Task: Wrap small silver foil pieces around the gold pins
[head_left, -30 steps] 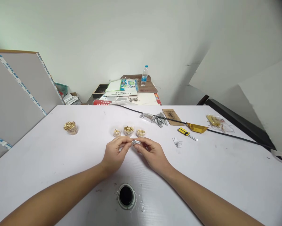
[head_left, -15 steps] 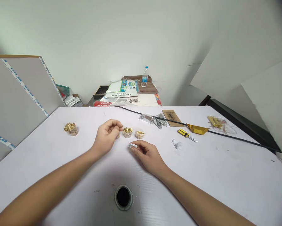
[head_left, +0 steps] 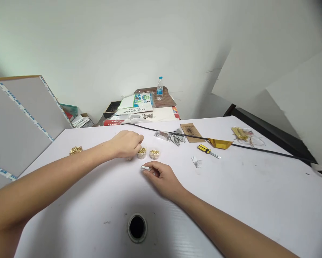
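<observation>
Two bare hands over a white worktop (head_left: 257,200). Left hand (head_left: 127,143) reaches to the far middle, fingertips bunched together over the small cups of brass pins; its fingers touch or nearly touch the middle cup (head_left: 142,153), and whether a pin is pinched between them cannot be told. A second cup (head_left: 154,154) stands just right of it, untouched; anything further left in the row is hidden behind the hand. Right hand (head_left: 161,177) rests on the worktop nearer the body, thumb and forefinger clamped on a small silvery metal piece (head_left: 145,168) that lies low against the surface, just near of the cups. A separate cup of brass pins (head_left: 75,150) sits well apart to the left, partly behind the left forearm. Round dark hole (head_left: 137,227) in the worktop near the body, between the arms. Right half of the worktop: yellow screwdriver (head_left: 207,150), crumpled scrap of foil (head_left: 196,162), gold-coloured scoop (head_left: 219,143), black cable (head_left: 268,152) running across toward the far right edge, brown card (head_left: 192,132), silvery packets (head_left: 169,136). Beyond the far edge, a water bottle (head_left: 159,88) stands upright on a cluttered side table.
</observation>
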{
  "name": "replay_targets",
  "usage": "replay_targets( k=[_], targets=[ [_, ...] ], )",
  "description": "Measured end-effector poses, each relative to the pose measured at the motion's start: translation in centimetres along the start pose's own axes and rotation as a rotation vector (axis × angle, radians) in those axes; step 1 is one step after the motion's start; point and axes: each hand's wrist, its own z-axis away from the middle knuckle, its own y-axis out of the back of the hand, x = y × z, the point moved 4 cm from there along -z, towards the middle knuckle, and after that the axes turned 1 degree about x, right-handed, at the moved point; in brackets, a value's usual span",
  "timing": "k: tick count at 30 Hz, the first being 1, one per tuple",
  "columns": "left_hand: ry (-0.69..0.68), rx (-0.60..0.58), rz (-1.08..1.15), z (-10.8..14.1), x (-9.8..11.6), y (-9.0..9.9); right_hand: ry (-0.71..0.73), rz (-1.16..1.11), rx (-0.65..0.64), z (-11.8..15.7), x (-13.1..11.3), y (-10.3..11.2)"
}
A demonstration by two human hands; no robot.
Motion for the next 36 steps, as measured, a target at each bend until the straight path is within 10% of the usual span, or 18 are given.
replay_targets(
  k=[20,27,31,36],
  targets=[
    [0.01,-0.164,-0.021,-2.8,-0.2,-2.0,0.029,0.003,-0.008,0.0,0.0,0.0],
    [0.112,0.276,0.39,1.8,-0.5,-1.1,0.012,-0.017,-0.018,0.1,-0.1,0.0],
    [0.315,0.509,0.984,6.2,1.5,-5.2,-0.012,-0.032,-0.027,0.0,0.0,0.0],
    [0.501,0.519,1.405,8.1,3.9,-10.0,-0.035,-0.034,-0.023,0.0,0.2,0.0]
  ],
)
